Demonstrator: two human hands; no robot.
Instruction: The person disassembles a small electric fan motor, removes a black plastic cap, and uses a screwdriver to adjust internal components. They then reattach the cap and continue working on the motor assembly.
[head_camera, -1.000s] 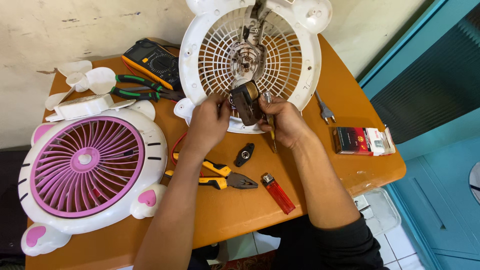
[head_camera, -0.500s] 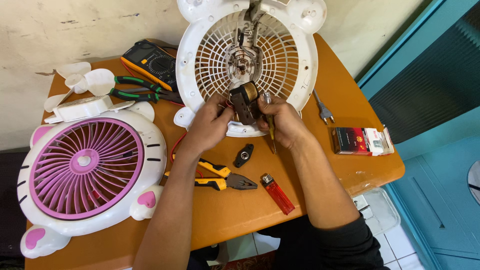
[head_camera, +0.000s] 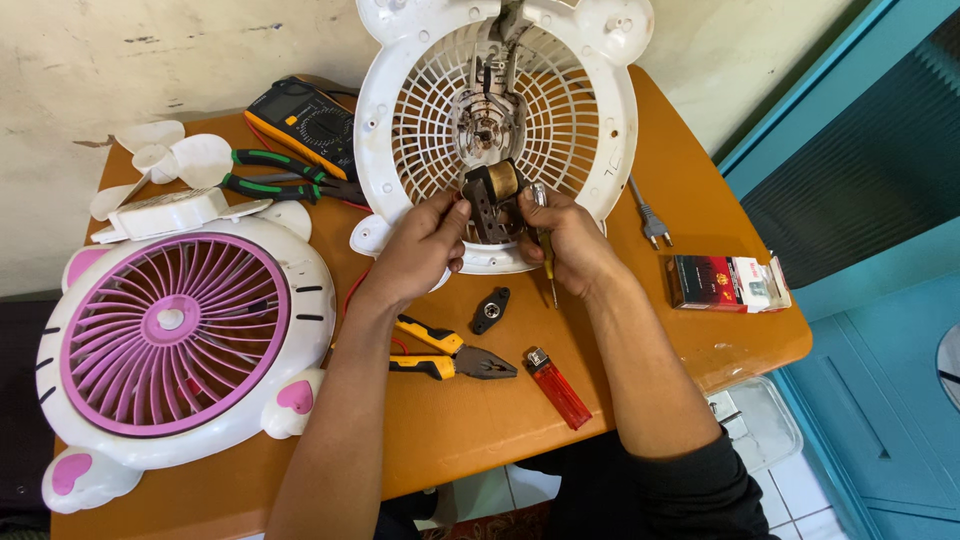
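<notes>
Both hands, the left hand (head_camera: 425, 245) and the right hand (head_camera: 570, 240), hold a small motor (head_camera: 492, 198) before the white fan grille (head_camera: 600, 120), above the orange table (head_camera: 480, 420).

Bright, even daylight fills the scene with no hard glare; shadows are soft and short, lying just under the white fan grille (head_camera: 500, 120) and the pink fan cover (head_camera: 175, 335) on the orange table (head_camera: 690, 180). Focus is sharp throughout, with slight wide-angle bending at the far right edge
</notes>
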